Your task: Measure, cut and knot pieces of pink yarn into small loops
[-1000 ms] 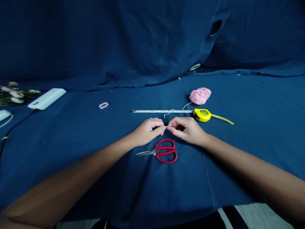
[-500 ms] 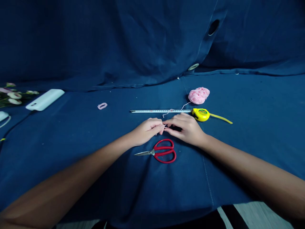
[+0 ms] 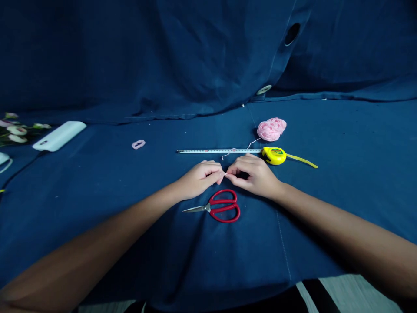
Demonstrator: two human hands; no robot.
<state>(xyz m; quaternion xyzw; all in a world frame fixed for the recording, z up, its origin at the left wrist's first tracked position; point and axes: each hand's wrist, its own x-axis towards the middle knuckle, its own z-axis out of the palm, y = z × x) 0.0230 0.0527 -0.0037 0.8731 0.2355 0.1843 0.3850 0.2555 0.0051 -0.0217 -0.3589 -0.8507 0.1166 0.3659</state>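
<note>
Pinching together, your left hand [image 3: 198, 179] and right hand [image 3: 252, 174] clamp a thin white thread [image 3: 224, 173], barely visible; your hands sit slightly farther apart than earlier.

A dark blue cloth [image 3: 342, 130] carries a pink yarn bundle [image 3: 271, 130], its pale strand [image 3: 250, 144] crossing the extended blade of a yellow tape measure [image 3: 273, 155], with red-handled scissors [image 3: 224, 206] nearer, and a small pink loop [image 3: 138, 144], a white oblong case [image 3: 59, 136] and pink-and-white flowers [image 3: 16, 129] well to the left.
</note>
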